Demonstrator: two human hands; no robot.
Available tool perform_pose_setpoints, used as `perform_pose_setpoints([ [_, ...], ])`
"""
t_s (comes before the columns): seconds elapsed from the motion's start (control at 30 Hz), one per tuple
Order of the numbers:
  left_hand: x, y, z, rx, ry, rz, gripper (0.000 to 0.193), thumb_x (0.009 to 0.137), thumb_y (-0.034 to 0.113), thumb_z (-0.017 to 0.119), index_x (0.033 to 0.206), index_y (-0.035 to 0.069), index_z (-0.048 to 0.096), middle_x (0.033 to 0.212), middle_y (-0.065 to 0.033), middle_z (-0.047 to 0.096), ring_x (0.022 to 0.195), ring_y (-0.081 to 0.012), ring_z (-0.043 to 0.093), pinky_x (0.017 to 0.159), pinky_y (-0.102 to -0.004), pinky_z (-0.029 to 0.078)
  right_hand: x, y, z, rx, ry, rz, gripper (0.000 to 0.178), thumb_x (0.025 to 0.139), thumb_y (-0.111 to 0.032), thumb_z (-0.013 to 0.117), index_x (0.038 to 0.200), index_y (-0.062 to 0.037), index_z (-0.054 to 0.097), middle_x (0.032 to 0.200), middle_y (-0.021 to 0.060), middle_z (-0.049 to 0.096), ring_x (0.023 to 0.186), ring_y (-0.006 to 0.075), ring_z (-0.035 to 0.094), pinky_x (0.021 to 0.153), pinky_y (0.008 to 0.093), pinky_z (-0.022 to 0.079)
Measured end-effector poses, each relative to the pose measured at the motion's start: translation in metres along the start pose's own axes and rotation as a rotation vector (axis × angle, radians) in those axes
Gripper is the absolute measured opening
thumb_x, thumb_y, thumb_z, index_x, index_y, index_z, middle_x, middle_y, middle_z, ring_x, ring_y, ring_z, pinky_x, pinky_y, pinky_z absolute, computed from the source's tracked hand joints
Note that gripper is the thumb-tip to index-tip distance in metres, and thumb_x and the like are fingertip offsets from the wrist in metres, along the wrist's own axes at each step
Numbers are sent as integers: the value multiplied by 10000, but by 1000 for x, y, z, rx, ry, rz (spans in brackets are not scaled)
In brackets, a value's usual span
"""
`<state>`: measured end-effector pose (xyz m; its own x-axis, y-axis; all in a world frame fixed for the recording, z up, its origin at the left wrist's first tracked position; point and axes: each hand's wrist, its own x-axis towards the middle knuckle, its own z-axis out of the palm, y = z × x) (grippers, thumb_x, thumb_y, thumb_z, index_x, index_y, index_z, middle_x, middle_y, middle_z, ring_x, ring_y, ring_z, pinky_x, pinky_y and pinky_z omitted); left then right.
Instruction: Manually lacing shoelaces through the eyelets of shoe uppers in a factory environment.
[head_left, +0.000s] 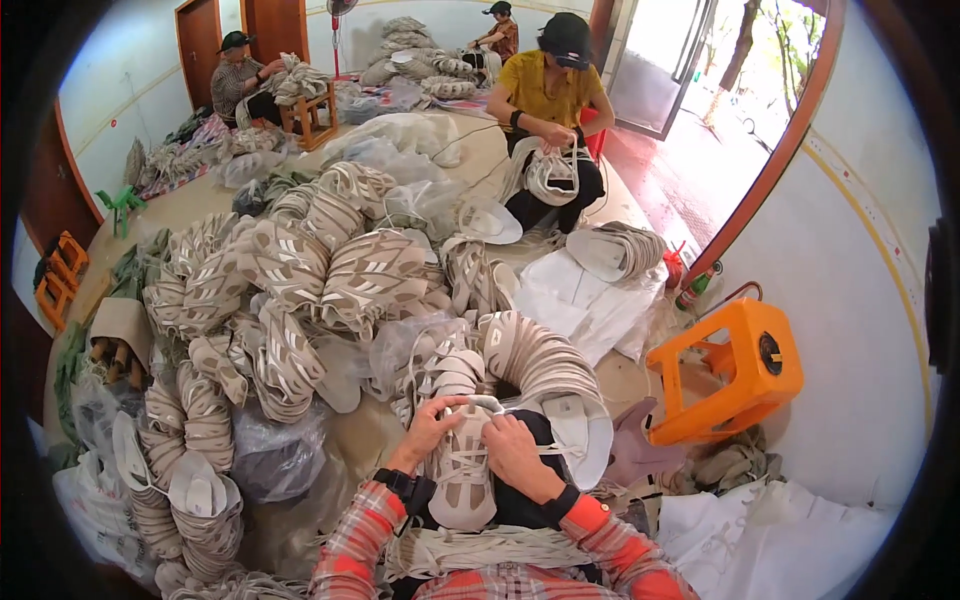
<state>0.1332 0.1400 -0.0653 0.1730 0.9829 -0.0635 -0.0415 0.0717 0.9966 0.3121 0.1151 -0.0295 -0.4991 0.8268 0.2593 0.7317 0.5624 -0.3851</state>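
Observation:
A beige shoe upper [466,478] with crossed pale laces lies on my lap, its toe toward me. My left hand [428,432] grips the left side of its collar, with the fingers along the top edge. Closed at the collar's right side, my right hand [520,455] has its fingertips against the upper; whether they also pinch a lace is too small to tell. Just beyond my hands a curved stack of nested uppers [545,355] arches to the right. Across my lap, nearest my body, lies a bundle of pale laces [480,550].
Piles of bundled uppers [285,265] cover the floor to the left, among clear plastic bags [280,450]. An orange stool [740,365] lies tipped over at the right, near a green bottle [698,287]. A co-worker [555,110] sits ahead handling an upper; two more people sit farther back.

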Motion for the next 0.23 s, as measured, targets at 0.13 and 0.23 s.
perform_pose_setpoints([
  [0.13,2,-5,-1,-34,-41,-30,289,781,96,601,1065,42,606,984,-12,569,891,-90,503,794,-224,403,0,7,21,222,-59,151,92,745,-93,560,829,-64,537,834,130,511,847,302,501,741,407,403],
  [0.23,1,-8,-2,-79,-24,-64,281,779,101,589,1053,44,617,943,-37,589,850,-86,516,768,-215,412,5,6,24,227,-117,131,125,740,-121,573,847,-65,543,848,140,517,880,310,501,781,403,401],
])
